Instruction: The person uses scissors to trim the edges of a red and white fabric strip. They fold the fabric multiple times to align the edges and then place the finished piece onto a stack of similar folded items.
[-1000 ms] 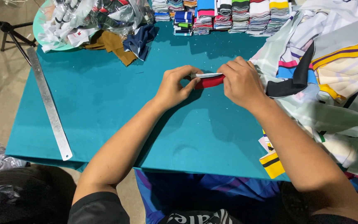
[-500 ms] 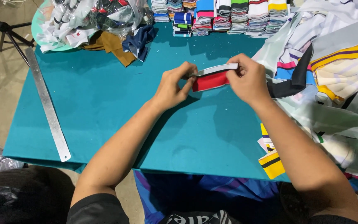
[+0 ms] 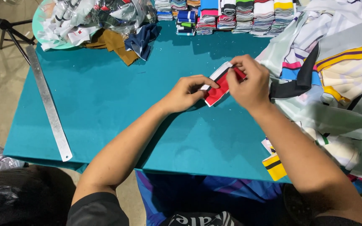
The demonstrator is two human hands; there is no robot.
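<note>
Teal table (image 3: 105, 104) with metal ruler (image 3: 49, 104), folded stacks (image 3: 231, 14), fabric heap (image 3: 340, 83)

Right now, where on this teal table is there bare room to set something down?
Bare cloth lies between the metal ruler and the left hand, and along the near edge of the teal table. The right side is buried under striped fabric; the far edge is crowded by folded stacks and a plastic bag.

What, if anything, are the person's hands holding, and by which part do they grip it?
Both hands hold a small red, white-edged fabric piece just above the teal table. The left hand pinches its lower-left end; the right hand pinches its upper-right end.
</note>
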